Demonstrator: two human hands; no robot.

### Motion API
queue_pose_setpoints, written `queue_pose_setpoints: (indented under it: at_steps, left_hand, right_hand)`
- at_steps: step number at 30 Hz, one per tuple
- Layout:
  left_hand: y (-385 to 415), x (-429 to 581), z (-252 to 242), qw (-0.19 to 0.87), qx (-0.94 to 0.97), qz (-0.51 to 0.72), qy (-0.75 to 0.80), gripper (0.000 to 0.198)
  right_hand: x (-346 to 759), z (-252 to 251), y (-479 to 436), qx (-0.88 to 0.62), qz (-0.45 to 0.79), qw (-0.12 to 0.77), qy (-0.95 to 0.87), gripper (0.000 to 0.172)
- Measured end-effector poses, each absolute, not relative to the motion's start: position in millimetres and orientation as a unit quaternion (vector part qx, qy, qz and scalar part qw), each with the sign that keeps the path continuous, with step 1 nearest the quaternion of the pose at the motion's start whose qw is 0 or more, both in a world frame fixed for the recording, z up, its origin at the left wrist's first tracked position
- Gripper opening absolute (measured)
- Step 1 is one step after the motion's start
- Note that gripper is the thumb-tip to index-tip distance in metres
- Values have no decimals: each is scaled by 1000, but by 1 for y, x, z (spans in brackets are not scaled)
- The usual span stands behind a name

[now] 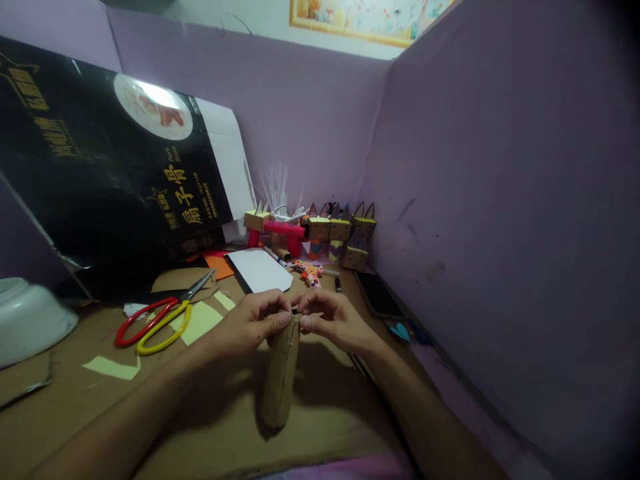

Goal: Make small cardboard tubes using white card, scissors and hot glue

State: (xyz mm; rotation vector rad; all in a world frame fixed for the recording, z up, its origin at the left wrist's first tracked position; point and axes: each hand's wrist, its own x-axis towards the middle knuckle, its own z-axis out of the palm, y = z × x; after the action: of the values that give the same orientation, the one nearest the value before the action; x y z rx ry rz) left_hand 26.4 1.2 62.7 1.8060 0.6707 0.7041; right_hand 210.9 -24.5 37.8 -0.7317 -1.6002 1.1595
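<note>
A brown cardboard tube (281, 380) with a seam along its length lies in front of me, its far end tilted up between my hands. My left hand (260, 317) pinches the left side of that end, thumb on the tube and fingers curled behind. On the other side, my right hand (336, 321) grips the rim with thumb and fingertips. A small dark gap shows at the tube's mouth between the thumbs. Whether anything small sits in the fingertips is hidden.
Scissors (167, 320) with red and yellow handles lie at left near pale yellow paper (200, 321). A white bowl (30, 320) stands far left. Behind are a white pad (260, 270), cardboard cat-eared figures (340, 230), a phone (379, 295) and a large black box panel (110, 167).
</note>
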Motion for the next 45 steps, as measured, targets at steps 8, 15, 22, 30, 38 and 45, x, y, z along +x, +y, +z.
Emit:
queue_pose_setpoints:
  at_steps: [8, 15, 22, 30, 38, 45]
  left_hand:
    - [0, 29, 59, 532, 732, 312, 289, 26]
    - [11, 24, 63, 578, 623, 426, 311, 29]
    - [29, 13, 57, 581, 498, 561, 316, 24]
    - [23, 12, 47, 402, 670, 521, 344, 56]
    - [8, 19, 46, 128, 854, 357, 356, 29]
    - [1, 24, 47, 143, 834, 326, 422, 13]
  right_hand:
    - [202, 37, -25, -333, 462, 552, -609, 14]
    - [198, 36, -24, -342, 531, 590, -503, 37]
    - [200, 32, -22, -347, 571, 572, -475, 53]
    - [206, 29, -20, -417, 286, 598, -622, 24]
    - [202, 23, -25, -353, 235, 541, -727, 23]
    - [202, 16, -23, -407, 233, 528, -708, 32]
